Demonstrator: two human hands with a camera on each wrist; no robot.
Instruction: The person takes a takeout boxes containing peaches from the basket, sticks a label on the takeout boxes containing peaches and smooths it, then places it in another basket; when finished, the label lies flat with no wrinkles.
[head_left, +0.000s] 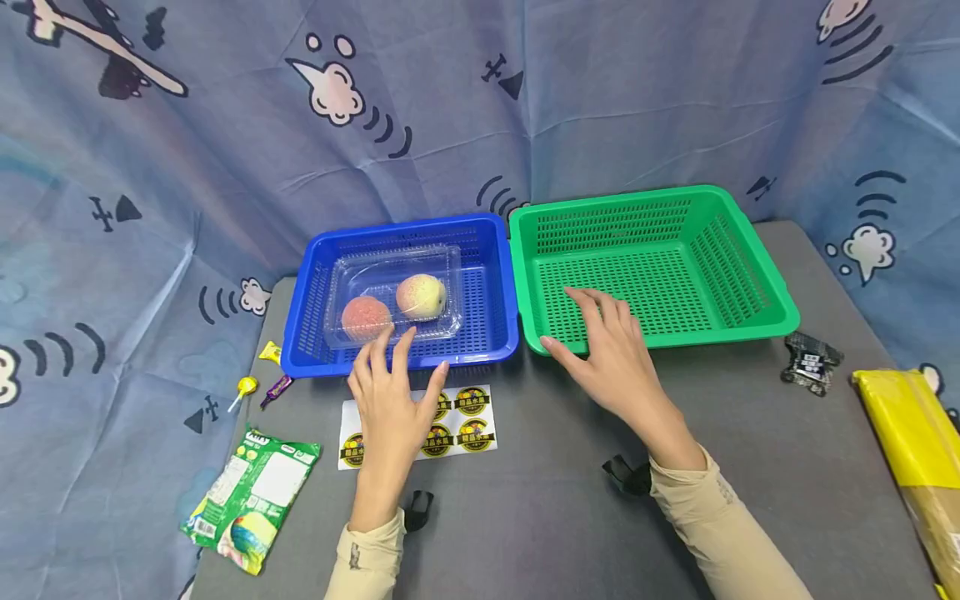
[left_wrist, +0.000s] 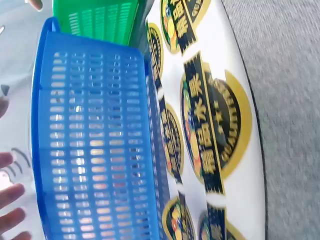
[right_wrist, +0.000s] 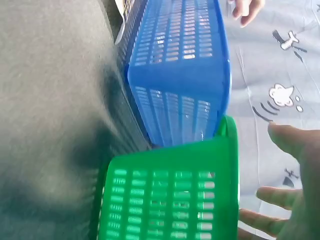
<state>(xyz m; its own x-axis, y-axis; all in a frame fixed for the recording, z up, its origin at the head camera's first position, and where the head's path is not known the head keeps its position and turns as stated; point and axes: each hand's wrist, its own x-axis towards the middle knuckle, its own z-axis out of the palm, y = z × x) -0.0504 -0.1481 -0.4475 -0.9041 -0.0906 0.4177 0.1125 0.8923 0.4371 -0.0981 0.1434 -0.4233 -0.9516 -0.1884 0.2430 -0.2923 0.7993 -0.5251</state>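
A blue basket [head_left: 495, 287] holds a clear plastic clamshell box [head_left: 442, 262] with two peaches [head_left: 422, 295] inside. My left hand [head_left: 390, 392] hovers open over the basket's near rim, fingers spread, above a white sticker sheet [head_left: 472, 417] with round black-and-gold labels [left_wrist: 215, 125]. My right hand [head_left: 607, 350] is open too, fingers straight, over the near left corner of the empty green basket [head_left: 750, 250]. In the wrist views the blue basket wall [left_wrist: 95, 140] and the green basket wall [right_wrist: 165, 205] fill the frame, with fingertips [right_wrist: 290, 140] at the edges.
A green snack bag [head_left: 251, 500] lies at the front left of the grey table [head_left: 525, 517]. Small wrapped candies [head_left: 258, 383] sit left of the blue basket. A black sticker scrap [head_left: 810, 362] and a yellow package [head_left: 911, 450] lie at the right. Patterned blue cloth hangs behind.
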